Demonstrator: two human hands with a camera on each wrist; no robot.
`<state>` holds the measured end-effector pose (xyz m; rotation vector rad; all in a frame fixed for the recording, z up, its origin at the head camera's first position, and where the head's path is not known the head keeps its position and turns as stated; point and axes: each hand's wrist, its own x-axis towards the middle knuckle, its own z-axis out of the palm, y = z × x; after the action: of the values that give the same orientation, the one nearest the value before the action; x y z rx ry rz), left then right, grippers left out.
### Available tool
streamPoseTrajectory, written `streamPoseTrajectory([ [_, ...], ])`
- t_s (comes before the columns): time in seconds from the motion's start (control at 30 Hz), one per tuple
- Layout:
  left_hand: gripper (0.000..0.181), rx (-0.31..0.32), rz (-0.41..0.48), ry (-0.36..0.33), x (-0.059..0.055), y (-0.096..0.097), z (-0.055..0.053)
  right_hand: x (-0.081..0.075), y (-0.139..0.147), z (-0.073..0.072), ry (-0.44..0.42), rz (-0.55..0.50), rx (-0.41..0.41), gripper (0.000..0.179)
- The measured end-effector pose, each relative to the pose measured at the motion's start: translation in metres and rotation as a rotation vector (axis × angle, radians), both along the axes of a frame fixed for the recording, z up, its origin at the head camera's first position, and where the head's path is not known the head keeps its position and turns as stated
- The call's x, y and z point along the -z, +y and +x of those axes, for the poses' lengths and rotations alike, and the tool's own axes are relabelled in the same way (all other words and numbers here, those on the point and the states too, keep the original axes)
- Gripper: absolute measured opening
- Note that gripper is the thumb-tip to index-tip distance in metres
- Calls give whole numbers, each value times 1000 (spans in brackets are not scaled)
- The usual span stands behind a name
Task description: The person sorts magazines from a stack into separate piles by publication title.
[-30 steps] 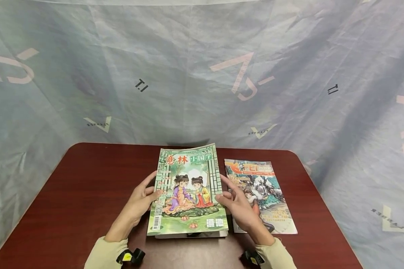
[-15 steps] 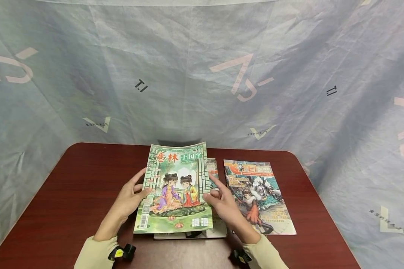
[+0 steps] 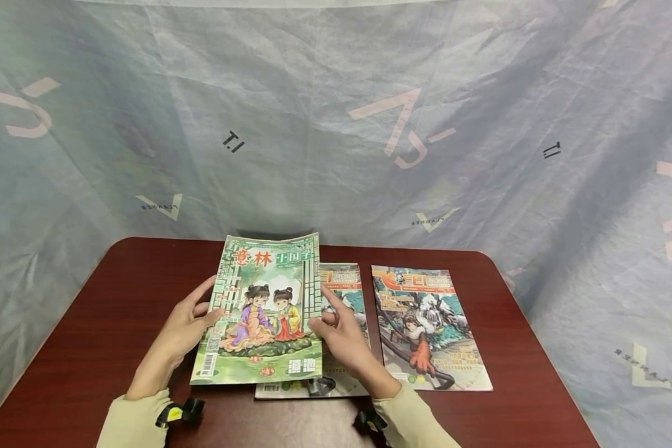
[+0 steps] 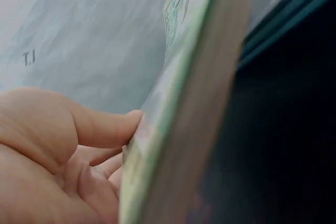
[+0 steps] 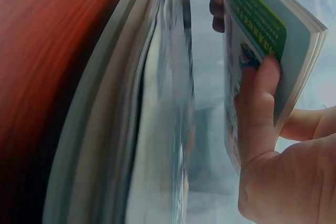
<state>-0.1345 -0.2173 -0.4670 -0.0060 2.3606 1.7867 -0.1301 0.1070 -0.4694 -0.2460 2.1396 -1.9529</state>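
Both hands hold a green magazine (image 3: 263, 311) with two cartoon children on its cover, lifted clear of the things below. My left hand (image 3: 182, 326) grips its left edge, thumb on the cover; the left wrist view shows the thumb pressing by the thick page edge. On the opposite edge, my right hand (image 3: 344, 333) pinches it with the thumb on top and fingers beneath, spread on the back cover (image 5: 255, 40). Partly hidden under it lies a stack of magazines (image 5: 121, 108), whose top one (image 3: 344, 389) has an orange title band.
A similar magazine (image 3: 431, 330) with an orange title lies flat to the right of the stack. The dark red table (image 3: 106, 323) ends at the back against a hanging grey cloth (image 3: 308, 124) printed with letters.
Both hands have carried the green magazine leftward, uncovering more of the stack's top magazine. The magazine at the right has stayed in place.
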Motion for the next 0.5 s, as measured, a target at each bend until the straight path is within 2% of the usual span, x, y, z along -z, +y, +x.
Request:
streamPoseTrajectory([
  [0.13, 82, -11, 11, -2, 3, -12, -1, -1, -13, 1, 26, 12, -27, 79],
  [0.5, 80, -28, -120, 20, 1, -34, 0, 6, -43, 4, 29, -9, -19, 79],
])
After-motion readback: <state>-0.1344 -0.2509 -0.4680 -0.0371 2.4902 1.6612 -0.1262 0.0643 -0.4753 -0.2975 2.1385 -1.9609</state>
